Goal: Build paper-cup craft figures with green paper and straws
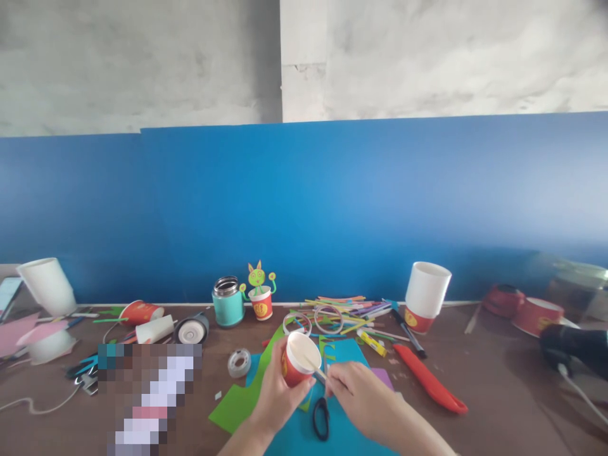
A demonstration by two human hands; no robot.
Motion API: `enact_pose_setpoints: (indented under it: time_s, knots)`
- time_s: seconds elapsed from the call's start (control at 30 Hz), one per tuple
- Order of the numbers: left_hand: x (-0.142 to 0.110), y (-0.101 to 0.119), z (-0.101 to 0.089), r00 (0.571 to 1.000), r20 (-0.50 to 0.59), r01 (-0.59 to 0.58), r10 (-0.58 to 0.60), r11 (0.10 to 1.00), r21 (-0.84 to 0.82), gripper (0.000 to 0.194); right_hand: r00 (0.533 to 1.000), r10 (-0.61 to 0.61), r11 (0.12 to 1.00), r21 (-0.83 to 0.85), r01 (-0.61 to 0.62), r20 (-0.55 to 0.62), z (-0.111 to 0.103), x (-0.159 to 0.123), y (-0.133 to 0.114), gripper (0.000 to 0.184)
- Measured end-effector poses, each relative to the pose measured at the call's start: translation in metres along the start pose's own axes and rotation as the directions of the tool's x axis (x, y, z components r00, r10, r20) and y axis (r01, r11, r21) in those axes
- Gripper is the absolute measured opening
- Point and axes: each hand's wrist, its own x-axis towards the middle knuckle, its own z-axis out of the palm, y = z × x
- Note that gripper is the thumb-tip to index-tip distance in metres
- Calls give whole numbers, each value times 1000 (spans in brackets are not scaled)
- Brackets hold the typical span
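Note:
My left hand [276,392] is wrapped around a red-and-white paper cup [303,353], its open mouth tilted toward me. In my right hand [354,392] is a thin pale stick [317,370], pinched between the fingers, with its end at the cup's rim. Whether the stick reaches inside or only touches the rim, I cannot tell. Black-handled scissors [321,418] lie on blue paper [294,437] below my hands. Green paper [237,405] lies to the left, partly behind my left hand.
A finished-looking cup figure with a green cat head [257,277] stands beside a teal flask [228,303]. Behind my hands are colourful sticks [351,310] and tape rings [329,319]. Rightward are stacked cups [427,294], a marker [411,335] and a red pouch [430,380].

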Motion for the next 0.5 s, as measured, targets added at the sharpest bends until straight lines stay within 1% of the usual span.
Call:
enact_pose_setpoints:
  time_s: [0.1, 0.17, 0.2, 0.27, 0.33, 0.4, 0.43, 0.47, 0.5]
  knots:
    - [-1, -1, 1, 1000, -17, -5, 5, 1000, 13, 63, 1000, 18, 998, -58, -18, -11, 1, -1, -5, 36]
    - [-4, 0, 4, 1000, 7, -16, 16, 1000, 12, 63, 999, 18, 996, -84, -20, -27, 5, 1, -6, 36]
    - [-6, 1, 6, 999, 34, -29, 29, 999, 12, 62, 999, 20, 996, -83, -23, -35, 8, 3, -6, 36]
    - [-9, 2, 11, 990, 125, -67, 65, 998, 11, 58, 999, 25, 998, -57, -28, -45, 14, 8, -5, 35]
    - [-10, 3, 14, 978, 196, -69, 65, 997, 17, 58, 997, 18, 999, -42, -21, -75, 16, 11, -2, 35]
    - [-8, 2, 12, 987, 156, -46, 45, 999, 1, 59, 995, 20, 999, -40, -24, -94, 12, 10, 0, 38]
    - [-7, 1, 11, 992, 123, -37, 37, 999, -5, 59, 996, 30, 999, -36, -33, -83, 7, 7, 1, 41]
    - [-5, 1, 9, 996, 83, -32, 33, 999, -9, 59, 997, 48, 999, -15, -49, -57, 2, 4, 1, 45]
    - [-4, 1, 7, 998, 52, -30, 31, 999, -10, 59, 999, 41, 999, 19, -40, -20, -3, 1, 1, 45]
